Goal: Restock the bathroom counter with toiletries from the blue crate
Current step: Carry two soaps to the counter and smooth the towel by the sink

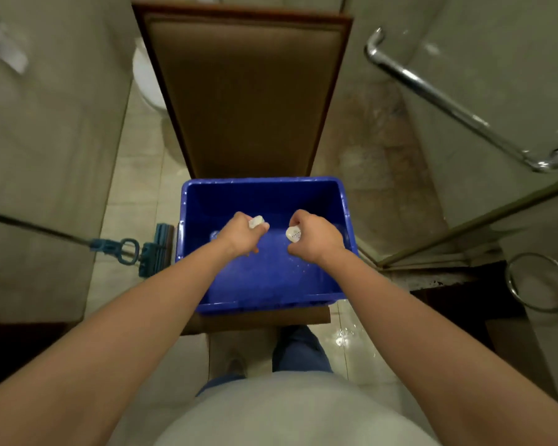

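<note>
Bathroom chair [245, 91] holds the crate [261, 196]; within its walls, left hand [239, 235] grips one toiletry [256, 221], right hand [317, 240] a second toiletry [293, 234], fingers curled; exit lies upward.

Glossy blue plastic crate [342, 201], matt brown cloth chair back [245, 91], shiny metal handle [432, 91], wet tiles [351, 336]

**Left hand [240, 235] and right hand [316, 238] both curled, side by side**

The left forearm [161, 294] and right forearm [400, 294] are bare. They reach forward and down, drawing closer toward the wrists. The left hand shows its back, fingers curled, thumb and forefinger pinching a white packet [256, 221] at its far right side. The right hand, near it but not touching, is fisted round a second white packet [293, 234] that sticks out toward the left hand.
</note>
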Demonstrator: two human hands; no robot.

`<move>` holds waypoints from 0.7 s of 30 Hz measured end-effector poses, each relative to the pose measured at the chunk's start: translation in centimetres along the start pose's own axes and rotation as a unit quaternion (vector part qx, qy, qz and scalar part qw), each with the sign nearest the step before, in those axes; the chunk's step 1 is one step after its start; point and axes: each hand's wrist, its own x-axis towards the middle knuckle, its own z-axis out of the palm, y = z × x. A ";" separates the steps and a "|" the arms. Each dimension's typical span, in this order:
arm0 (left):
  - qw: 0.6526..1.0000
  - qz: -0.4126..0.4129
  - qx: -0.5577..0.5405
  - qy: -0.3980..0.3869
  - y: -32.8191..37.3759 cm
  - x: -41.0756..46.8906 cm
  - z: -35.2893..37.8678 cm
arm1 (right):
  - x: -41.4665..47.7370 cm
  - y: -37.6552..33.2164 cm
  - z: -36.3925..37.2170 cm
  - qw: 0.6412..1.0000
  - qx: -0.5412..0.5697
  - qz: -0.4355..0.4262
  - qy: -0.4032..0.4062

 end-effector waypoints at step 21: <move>0.908 0.341 0.242 0.017 16.2 -13.1 3.5 | -18.6 4.7 -11.6 0.962 -0.014 0.112 0.249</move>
